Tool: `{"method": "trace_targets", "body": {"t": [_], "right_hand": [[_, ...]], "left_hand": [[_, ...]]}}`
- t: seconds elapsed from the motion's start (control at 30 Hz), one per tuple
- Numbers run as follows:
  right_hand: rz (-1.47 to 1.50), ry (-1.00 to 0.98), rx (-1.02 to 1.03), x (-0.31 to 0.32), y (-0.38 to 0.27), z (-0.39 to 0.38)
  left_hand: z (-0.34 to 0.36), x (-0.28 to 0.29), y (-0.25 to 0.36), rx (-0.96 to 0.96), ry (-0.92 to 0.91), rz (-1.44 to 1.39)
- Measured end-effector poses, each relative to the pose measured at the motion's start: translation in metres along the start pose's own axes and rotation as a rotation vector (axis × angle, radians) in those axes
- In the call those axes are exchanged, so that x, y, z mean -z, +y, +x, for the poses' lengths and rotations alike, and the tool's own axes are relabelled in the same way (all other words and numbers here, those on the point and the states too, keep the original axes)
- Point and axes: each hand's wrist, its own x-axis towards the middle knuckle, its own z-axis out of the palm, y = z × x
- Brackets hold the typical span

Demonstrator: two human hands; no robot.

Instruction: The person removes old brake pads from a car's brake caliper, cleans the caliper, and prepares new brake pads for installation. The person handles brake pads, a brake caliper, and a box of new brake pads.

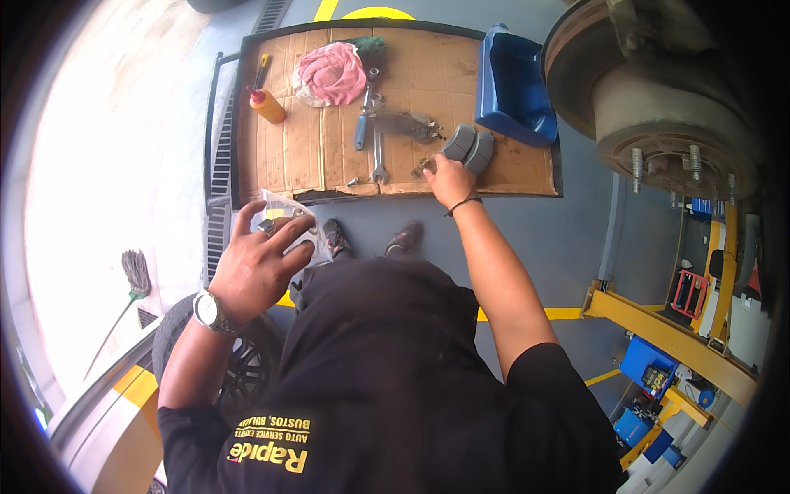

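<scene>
My left hand [262, 257] grips a clear plastic bag [288, 201] with small parts, just off the near edge of a cardboard-covered table [263, 165]. My right hand [447, 179] pinches small brass-coloured metal pieces [424, 168] at the table's near right, beside two curved grey brake pads [457, 144]. Left of them lie a dark metal part [399, 128], a wrench [378, 165], a blue-handled tool [361, 130] and a small bolt [352, 182]. A pink cloth [329, 72], yellow bottle [268, 105] and blue plastic container [514, 86] also rest on the cardboard.
A wheel hub with studs [666, 132] hangs at upper right, close beside the table. A yellow lift arm [658, 337] runs along the right, near blue tool cases [646, 362]. A tyre [181, 325] stands at lower left; a mop [136, 272] is farther left.
</scene>
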Motion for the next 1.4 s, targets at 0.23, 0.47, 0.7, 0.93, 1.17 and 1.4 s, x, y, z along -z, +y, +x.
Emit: {"method": "trace_targets", "body": {"t": [0.23, 0.47, 0.7, 0.93, 1.17, 1.4], "right_hand": [[0.018, 0.107, 0.072, -0.003, -0.004, -0.001], [1.039, 0.187, 0.665, 0.106, -0.106, -0.100], [0.500, 0.427, 0.733, 0.123, -0.128, -0.125], [0.310, 0.192, 0.872, 0.142, -0.093, -0.142], [0.208, 0.405, 1.165, 0.148, -0.069, -0.159], [0.341, 0.376, 1.088, 0.143, -0.040, -0.170]], "left_hand": [[0.007, 0.030, 0.002, 0.013, -0.106, -0.040], [0.026, 0.038, 0.014, 0.084, -0.127, -0.064], [0.047, 0.036, 0.024, 0.049, 0.084, -0.164], [0.050, 0.039, 0.030, -0.095, 0.060, -0.211], [0.047, 0.020, 0.048, -0.648, 0.208, -0.322], [0.037, -0.013, 0.059, -0.142, 0.230, -0.725]]}}
